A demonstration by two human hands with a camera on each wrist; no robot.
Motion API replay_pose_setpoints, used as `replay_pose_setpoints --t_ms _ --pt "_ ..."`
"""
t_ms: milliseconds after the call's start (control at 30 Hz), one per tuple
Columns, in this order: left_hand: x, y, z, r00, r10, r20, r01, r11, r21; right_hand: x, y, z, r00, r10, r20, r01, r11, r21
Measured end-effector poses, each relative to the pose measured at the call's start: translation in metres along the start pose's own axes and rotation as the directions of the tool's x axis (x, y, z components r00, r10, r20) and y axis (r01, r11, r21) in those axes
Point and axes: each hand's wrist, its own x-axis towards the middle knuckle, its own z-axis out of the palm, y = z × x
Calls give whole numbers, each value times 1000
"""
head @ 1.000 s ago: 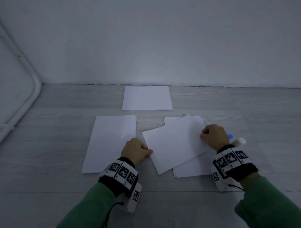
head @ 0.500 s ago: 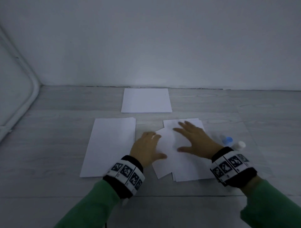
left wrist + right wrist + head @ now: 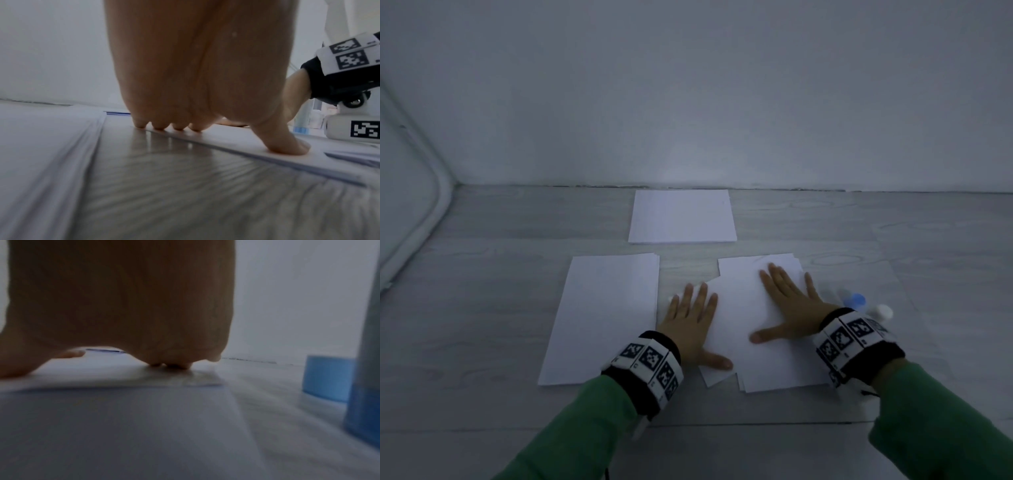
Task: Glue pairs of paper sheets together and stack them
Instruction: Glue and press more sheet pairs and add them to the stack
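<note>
the top sheet (image 3: 739, 308) lies skewed on the right pile (image 3: 780, 377), its left corner poking out past the pile's edge, and i take it for the second half of a pair being pressed on. my left hand (image 3: 693, 329) is flat with fingers straight, fingertips and thumb down on the sheet's left edge, partly on the table (image 3: 482, 308). my right hand (image 3: 791, 308) is spread flat on the middle of the sheet, pressing it down; neither hand grips anything. the wrist views show the same: straight fingers (image 3: 179, 126) bearing on paper. just right of my right wrist sit a blue cap (image 3: 854, 301) and a white glue stick (image 3: 880, 312), touching or nearly so. to the left, apart from the right pile, lies a left pile (image 3: 602, 318) of sheets; near the wall is a far pile (image 3: 681, 216), neatly squared, probably the finished stack. i judge the task midway: this pair wants squaring and pressing, then moving to the stack, and both near piles are still to work through.
</note>
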Motion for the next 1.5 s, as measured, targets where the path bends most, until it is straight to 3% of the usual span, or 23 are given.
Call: replay_pose_setpoints --t_ms 100,167,233,300,500,633,733,867,900,967,1000,1067,1100,1133,1200,1267,1333,1500 --pt "0 0 0 1000 2 -2 -2 1000 -4 -1 -4 -5 999 43 1 -43 997 59" --pt "0 0 0 1000 5 -2 -5 1000 -10 -5 -4 -9 988 93 -121 -69 980 188" --pt "0 -1 0 1000 2 -1 -2 1000 -13 -6 0 -12 901 227 -370 -92 933 348" --pt "-1 0 0 1000 -1 -2 1 1000 -16 -6 5 -15 803 364 -473 -109 869 483" --pt "0 1 0 1000 -8 -7 8 1000 -21 1 13 -24 843 495 -211 -194 645 739" --pt "0 0 1 1000 -9 -16 8 999 -33 1 11 -33 874 467 -133 -213 616 758" --pt "-2 1 0 1000 -6 -28 5 999 -51 -7 8 -39 888 427 -169 -174 654 737" --pt "-10 2 -9 997 -66 -35 57 976 -210 -29 0 -55 851 393 -347 -14 678 735" --pt "-12 0 -14 991 -103 -86 72 949 -305 -35 -1 -62 839 381 -388 53 653 756" --pt "-19 -10 -27 941 -216 -260 38 831 -555 -46 -1 -79 812 370 -452 228 512 828" --pt "-22 -17 -37 900 -288 -326 -23 716 -698 -49 -1 -89 798 367 -477 320 413 853" --pt "-22 -37 -60 833 -426 -354 -177 402 -898 -44 -4 -107 793 350 -498 447 222 867" --pt "-20 -49 -73 808 -477 -346 -248 257 -934 -36 -7 -114 797 340 -498 476 153 866" --pt "-17 -62 -86 783 -518 -343 -301 167 -939 -25 -11 -120 804 337 -490 483 109 869" --pt "-8 -86 -110 724 -581 -373 -337 175 -925 7 -17 -128 832 345 -434 439 68 896" --pt "7 -112 -127 678 -626 -385 -291 251 -923 43 -24 -134 863 351 -363 366 60 929" --pt "24 -135 -138 662 -646 -379 -216 320 -922 76 -29 -140 861 383 -334 317 110 942" --pt "65 -172 -141 674 -665 -322 0 436 -900 131 -37 -142 798 438 -414 169 497 851"
